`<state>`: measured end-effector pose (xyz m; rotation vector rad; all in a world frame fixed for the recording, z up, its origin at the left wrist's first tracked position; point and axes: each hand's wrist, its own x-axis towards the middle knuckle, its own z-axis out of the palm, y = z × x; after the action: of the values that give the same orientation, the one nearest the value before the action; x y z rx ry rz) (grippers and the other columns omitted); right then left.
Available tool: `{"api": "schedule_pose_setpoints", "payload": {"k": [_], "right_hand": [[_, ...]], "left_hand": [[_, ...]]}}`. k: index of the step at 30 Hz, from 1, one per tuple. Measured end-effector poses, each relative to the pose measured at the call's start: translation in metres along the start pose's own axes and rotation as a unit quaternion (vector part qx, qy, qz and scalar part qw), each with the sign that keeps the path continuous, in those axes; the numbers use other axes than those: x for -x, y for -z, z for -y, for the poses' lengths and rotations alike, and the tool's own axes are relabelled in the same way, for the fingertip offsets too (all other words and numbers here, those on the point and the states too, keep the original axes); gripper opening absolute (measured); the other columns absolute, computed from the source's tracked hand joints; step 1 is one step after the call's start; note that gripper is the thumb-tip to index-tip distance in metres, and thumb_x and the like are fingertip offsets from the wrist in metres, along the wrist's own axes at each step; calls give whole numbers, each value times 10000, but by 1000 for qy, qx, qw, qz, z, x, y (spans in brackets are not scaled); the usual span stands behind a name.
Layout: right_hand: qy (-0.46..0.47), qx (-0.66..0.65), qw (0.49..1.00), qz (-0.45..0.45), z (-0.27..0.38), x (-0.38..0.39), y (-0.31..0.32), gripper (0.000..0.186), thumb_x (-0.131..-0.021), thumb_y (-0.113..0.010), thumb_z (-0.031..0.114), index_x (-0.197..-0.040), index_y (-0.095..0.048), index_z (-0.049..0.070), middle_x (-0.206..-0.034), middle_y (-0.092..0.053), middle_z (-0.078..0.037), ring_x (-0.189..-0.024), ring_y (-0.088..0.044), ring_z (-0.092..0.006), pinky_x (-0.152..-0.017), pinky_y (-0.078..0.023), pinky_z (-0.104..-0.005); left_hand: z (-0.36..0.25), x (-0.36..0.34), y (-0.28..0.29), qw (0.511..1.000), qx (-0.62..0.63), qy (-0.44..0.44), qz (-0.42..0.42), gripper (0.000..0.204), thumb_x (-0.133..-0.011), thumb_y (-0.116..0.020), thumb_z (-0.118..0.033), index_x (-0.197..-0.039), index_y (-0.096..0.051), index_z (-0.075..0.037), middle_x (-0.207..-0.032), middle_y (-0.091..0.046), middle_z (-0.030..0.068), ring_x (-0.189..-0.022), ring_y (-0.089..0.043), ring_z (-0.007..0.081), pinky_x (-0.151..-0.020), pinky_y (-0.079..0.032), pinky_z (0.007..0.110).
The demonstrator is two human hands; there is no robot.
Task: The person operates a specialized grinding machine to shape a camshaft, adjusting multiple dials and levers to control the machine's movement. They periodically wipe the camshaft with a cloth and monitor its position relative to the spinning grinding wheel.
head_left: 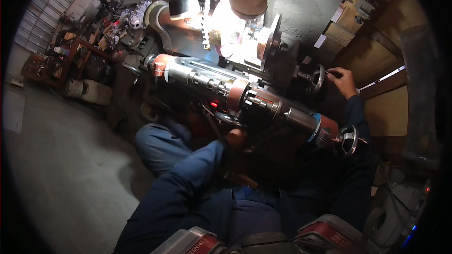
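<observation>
Fingers of our nearer right hand [345, 82] pinched the handwheel [321, 81], just to their left, rim near-edgewise; whether our left hand [236, 137] gripped, we couldn't tell.

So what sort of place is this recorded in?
Probably a machine workshop. A lobed or stepped metal shaft is mounted lengthwise on a large machine, a handwheel sits by the right hand, and a jumble of parts fills the far left.

Glossy metal handwheel [322, 79], matt cloth sleeve [200, 162]
</observation>
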<state>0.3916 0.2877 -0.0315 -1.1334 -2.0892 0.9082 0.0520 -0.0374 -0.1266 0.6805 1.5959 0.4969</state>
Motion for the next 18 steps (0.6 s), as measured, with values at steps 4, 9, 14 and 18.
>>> {"api": "schedule_pose_setpoints", "payload": {"k": [4, 9, 14, 18], "right_hand": [[-115, 243, 962, 39, -53, 23, -18, 253, -862, -700, 173, -1070, -707, 31, -879, -703, -84, -823, -658, -180, -726, -513, -311], [-172, -57, 914, 363, 22, -9, 10, 298, -901, -659, 205, -1136, -670, 21, -852, -679, -39, -779, -618, -137, -674, -495, -294], [-36, 210, 957, 197, -47, 11, -6, 317, -869, -666, 255, -1086, -665, 24, -937, -704, -107, -845, -647, -224, -774, -507, -357], [-224, -40, 901, 370, 24, -8, 24, 337, -855, -682, 283, -1031, -678, -4, -1018, -686, -157, -920, -648, -252, -807, -506, -401]], "left_hand": [[-65, 70, 33, 960, 255, 84, 83, 146, -916, -515, -141, -1020, -601, -86, -718, -528, -6, -533, -455, 79, -453, -342, 204], [43, 2, 58, 987, 122, -19, -105, 156, -881, -495, -106, -895, -635, -40, -694, -600, 86, -525, -552, 189, -472, -465, 351], [4, -3, 27, 946, -128, -295, -42, 177, -853, -586, -150, -943, -673, -25, -797, -657, 125, -707, -636, 260, -659, -523, 383], [25, 2, 66, 980, 142, -28, -135, 119, -858, -550, -107, -818, -646, -49, -771, -628, 72, -599, -576, 128, -499, -467, 311]]}}
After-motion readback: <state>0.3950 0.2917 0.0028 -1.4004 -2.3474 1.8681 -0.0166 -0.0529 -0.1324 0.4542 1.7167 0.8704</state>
